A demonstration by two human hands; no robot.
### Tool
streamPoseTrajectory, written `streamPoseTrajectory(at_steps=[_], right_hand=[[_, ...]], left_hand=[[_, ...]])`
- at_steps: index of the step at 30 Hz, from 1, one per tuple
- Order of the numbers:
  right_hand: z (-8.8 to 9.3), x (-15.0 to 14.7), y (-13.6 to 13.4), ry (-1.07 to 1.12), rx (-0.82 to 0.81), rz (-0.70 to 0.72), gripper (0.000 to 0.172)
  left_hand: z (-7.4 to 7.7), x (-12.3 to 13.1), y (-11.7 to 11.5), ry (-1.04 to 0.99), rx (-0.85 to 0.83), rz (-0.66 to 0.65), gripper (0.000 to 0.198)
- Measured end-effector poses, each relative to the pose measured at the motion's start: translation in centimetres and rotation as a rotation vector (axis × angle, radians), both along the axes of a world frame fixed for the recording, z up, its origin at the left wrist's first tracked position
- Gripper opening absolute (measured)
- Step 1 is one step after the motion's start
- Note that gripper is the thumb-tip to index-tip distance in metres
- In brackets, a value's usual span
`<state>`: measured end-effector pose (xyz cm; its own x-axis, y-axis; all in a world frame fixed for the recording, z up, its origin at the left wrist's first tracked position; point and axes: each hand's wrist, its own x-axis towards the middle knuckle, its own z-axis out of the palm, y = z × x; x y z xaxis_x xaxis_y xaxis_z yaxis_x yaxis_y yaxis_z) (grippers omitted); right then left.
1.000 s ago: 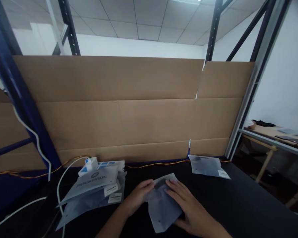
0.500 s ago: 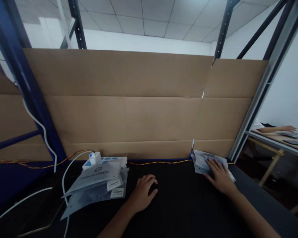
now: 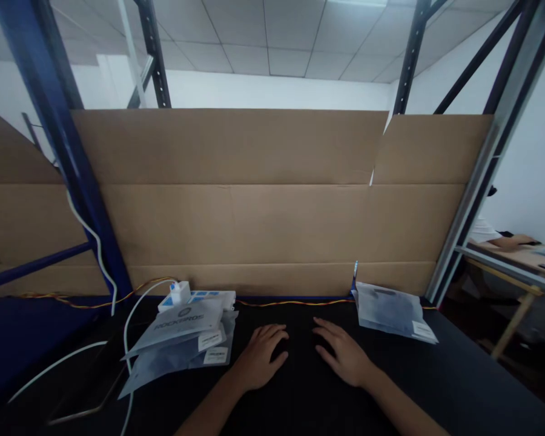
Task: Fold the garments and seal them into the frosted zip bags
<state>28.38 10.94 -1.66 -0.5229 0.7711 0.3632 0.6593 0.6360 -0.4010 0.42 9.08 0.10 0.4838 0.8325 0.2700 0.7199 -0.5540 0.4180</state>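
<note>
My left hand (image 3: pixel 258 357) and my right hand (image 3: pixel 343 354) both lie flat on the black table top (image 3: pixel 300 393), fingers spread, with nothing in them. A pile of grey plastic bags (image 3: pixel 393 312) lies at the back right, a hand's length beyond my right hand. To the left of my left hand sits another stack of grey printed bags (image 3: pixel 181 339) with white labels. Neither hand touches a bag.
A white power strip (image 3: pixel 195 298) with a plug sits behind the left stack, white cables (image 3: pixel 127 339) running off left. A cardboard wall (image 3: pixel 263 206) closes the back. Blue and grey rack posts stand at both sides. Another person's arm (image 3: pixel 504 242) rests on a wooden table far right.
My right hand carried the grey bag from the middle to the back-right pile, let go, and came back to the middle. My left hand stayed flat on the table.
</note>
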Motion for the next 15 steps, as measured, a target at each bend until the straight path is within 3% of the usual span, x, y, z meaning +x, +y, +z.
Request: streamPoseTrajectory(at_steps=[4, 15], right_hand=[[0.0, -2.0, 1.3, -0.02, -0.048, 0.011, 0.047], [-0.2, -1.8, 1.9, 0.024, -0.073, 0.028, 0.045]], left_hand=[[0.0, -0.2, 0.2, -0.009, 0.001, -0.013, 0.031], [0.3, -0.2, 0.1, -0.029, -0.03, 0.0, 0.032]])
